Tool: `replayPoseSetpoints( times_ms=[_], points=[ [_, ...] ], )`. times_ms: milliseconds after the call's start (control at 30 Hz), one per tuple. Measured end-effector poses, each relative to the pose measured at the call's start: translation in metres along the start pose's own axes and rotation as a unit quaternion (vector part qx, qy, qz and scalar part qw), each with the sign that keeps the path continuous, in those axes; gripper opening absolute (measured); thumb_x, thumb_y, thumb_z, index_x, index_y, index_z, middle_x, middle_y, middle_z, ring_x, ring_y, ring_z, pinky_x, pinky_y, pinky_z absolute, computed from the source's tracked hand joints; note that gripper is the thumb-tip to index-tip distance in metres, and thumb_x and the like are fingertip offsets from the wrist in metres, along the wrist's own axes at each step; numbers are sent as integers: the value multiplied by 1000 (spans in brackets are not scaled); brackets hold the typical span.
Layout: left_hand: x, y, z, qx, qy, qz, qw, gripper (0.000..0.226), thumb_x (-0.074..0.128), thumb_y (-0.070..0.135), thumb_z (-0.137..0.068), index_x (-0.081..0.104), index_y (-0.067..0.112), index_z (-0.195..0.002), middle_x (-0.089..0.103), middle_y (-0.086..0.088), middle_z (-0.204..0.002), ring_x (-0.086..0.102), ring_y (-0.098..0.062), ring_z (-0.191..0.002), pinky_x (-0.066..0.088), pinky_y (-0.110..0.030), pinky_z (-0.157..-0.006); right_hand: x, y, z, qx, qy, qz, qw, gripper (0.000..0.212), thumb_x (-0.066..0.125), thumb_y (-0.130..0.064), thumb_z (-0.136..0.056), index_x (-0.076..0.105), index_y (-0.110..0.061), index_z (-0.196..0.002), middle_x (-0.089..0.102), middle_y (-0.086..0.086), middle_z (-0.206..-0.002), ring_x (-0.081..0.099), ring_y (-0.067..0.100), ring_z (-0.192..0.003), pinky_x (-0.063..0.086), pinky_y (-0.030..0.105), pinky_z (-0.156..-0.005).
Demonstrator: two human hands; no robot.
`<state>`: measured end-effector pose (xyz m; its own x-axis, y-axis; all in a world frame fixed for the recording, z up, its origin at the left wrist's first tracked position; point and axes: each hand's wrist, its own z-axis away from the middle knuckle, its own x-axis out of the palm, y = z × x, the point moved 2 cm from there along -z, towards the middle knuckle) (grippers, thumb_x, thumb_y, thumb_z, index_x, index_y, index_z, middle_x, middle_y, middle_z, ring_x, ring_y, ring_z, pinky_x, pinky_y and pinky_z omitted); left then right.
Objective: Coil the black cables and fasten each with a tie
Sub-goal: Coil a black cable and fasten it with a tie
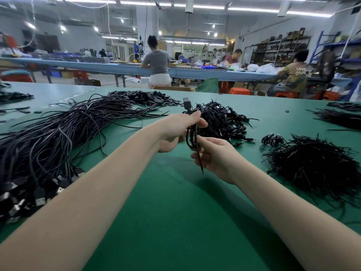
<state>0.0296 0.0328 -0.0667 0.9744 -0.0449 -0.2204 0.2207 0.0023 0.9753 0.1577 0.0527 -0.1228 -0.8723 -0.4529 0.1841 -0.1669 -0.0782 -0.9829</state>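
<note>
Cables lie on the green table (pixel 175 202): a long loose bundle (pixel 48 137) at left, a tie pile (pixel 316 165) at right. Left hand (pixel 175 132) fingers clasp one coiled cable (pixel 192 137) above the table; right hand (pixel 216 155) fingers pinch a tie (pixel 200 163) against it.

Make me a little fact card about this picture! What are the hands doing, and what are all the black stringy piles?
left hand: grips a coiled black cable, USB plug sticking up
right hand: pinches a thin black tie beside the coil
left pile: long loose cables, not coiled
middle pile: coiled cables behind the hands
right pile: loose ties
table: green mat
tie fastened yet: no
</note>
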Motion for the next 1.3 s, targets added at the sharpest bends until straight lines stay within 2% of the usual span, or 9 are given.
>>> replayPoseSetpoints(
  times_ms=[200, 467, 633, 800, 867, 900, 1000, 1133, 1300],
  points=[
    [15, -13, -8, 9, 25, 79, 997, 31, 44, 36, -101, 61, 18, -81, 58, 4, -82, 47, -17, -96, 32, -36, -103, 6, -2, 2, -33, -66, 85, 994, 26, 49, -41, -97, 58, -16, -92, 57, -6, -79, 60, 11, -62, 53, 29, -67],
    [19, -25, -11, 15, 33, 77, 996, 31, 45, 36, -101, 61, 21, -80, 62, 6, -82, 54, -13, -84, 39, -29, -91, 8, -2, 2, -111, -22, 362, 925, 18, 49, -36, -98, 50, -20, -88, 43, -9, -67, 45, 2, -54, 49, 27, -51],
    [22, -34, -15, -15, 11, 73, 997, 38, 44, 43, -100, 70, 26, -78, 66, 12, -90, 53, -11, -90, 37, -30, -86, 1, 0, -4, -126, 79, 514, 845, 29, 31, -34, -103, 50, -12, -101, 63, 12, -102, 57, 32, -92, 43, 35, -75],
    [20, -39, -15, 17, 77, 76, 994, 32, 50, 45, -97, 70, 21, -92, 70, 4, -108, 67, -11, -93, 52, -25, -77, -24, 1, -12, -41, 140, 502, 853, 28, 28, -32, -103, 46, -13, -91, 53, 8, -92, 50, 28, -88, 33, 31, -72],
    [11, -46, -13, 167, 224, -175, 944, 21, 53, 32, -97, 63, 20, -111, 63, 1, -121, 61, -15, -108, 46, -25, -85, -30, 0, -13, -6, 134, 506, 852, 29, 29, -31, -103, 46, -11, -90, 50, 7, -88, 46, 25, -84, 31, 30, -70],
    [10, -48, -9, 244, 248, -346, 871, 34, 55, 24, -96, 54, 20, -129, 53, -3, -134, 51, -19, -122, 39, -28, -96, -30, -2, -13, 2, 104, 526, 844, 28, 30, -30, -103, 46, -12, -89, 49, 5, -83, 45, 24, -81, 31, 29, -69],
    [14, -63, -7, 380, 132, -588, 702, 59, 55, 13, -91, 37, 26, -146, 40, 2, -149, 36, -19, -137, 25, -33, -103, -22, -8, -7, 43, -35, 533, 844, 28, 34, -27, -102, 44, -15, -79, 40, 0, -68, 39, 18, -58, 30, 27, -52],
    [19, -62, -12, 416, 73, -587, 691, 35, 55, 24, -93, 53, 22, -128, 58, 6, -125, 55, -16, -117, 33, -31, -94, -30, -25, 10, 122, -122, 476, 862, 27, 37, -35, -101, 41, -18, -80, 34, -3, -67, 27, 11, -47, 25, 22, -42],
    [32, -65, -13, 397, 86, -624, 668, 38, 37, 43, -101, 54, 15, -122, 65, 1, -111, 63, -24, -94, 39, -33, -80, -24, -44, 7, 93, -168, 732, 653, 25, 29, -26, -104, 46, -12, -92, 47, 6, -77, 45, 23, -62, 42, 32, -53]
  ],
)
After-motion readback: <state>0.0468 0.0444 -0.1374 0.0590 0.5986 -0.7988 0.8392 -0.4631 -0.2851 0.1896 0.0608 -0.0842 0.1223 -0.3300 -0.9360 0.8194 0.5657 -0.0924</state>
